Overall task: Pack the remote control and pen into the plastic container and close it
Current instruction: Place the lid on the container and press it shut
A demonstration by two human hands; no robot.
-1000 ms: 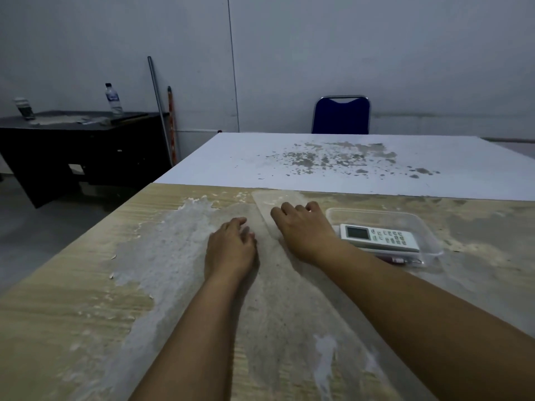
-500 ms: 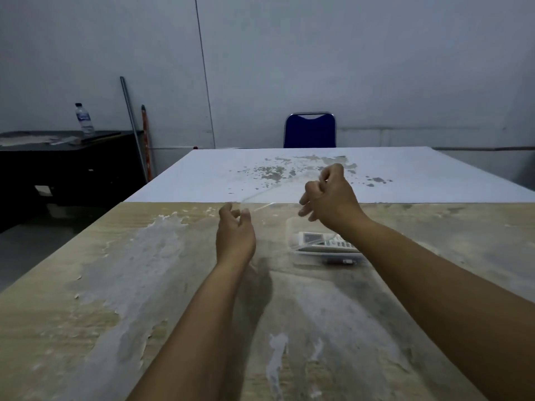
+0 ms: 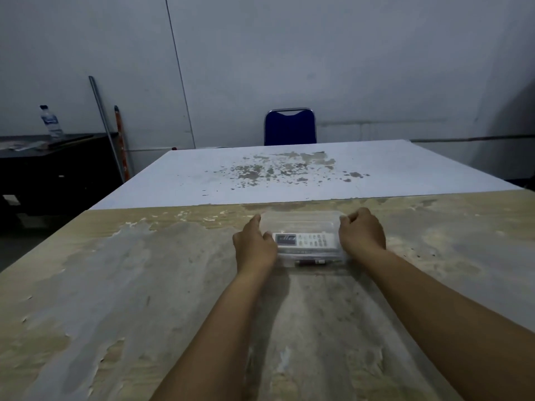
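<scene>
The clear plastic container (image 3: 301, 224) lies flat at twelve o'clock, lid on top. Inside, a white remote (image 3: 304, 241) lies crosswise, and a dark pen (image 3: 311, 262) at its six o'clock.

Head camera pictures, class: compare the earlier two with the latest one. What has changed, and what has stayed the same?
The clear lid, picked up from the table by both hands and held in the air, now sits over the container. The left hand and right hand have come down onto its two ends. The remote control and pen stay inside.

Bare workroom, worn table (image 3: 115, 285) (peeling), blue chair (image 3: 289, 128)
</scene>
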